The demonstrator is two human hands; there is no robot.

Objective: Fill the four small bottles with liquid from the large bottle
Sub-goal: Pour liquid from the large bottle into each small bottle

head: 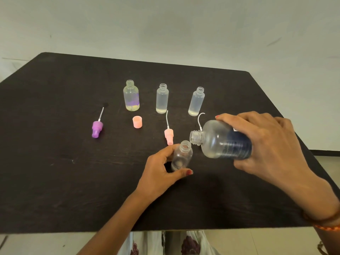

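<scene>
Right hand grips the large bottle tipped sideways, mouth just beside the small bottle pinched by the left hand on the tabletop. Narrow, barely aligned mouths risk spilling.

Three small bottles in a row at the back of the bench; spray tops and cap just before them; fourth bottle nearest, large bottle to its right.

Dark wood-grain table filling centre frame, pale scuffed wall across top, light floor at right edge
</scene>
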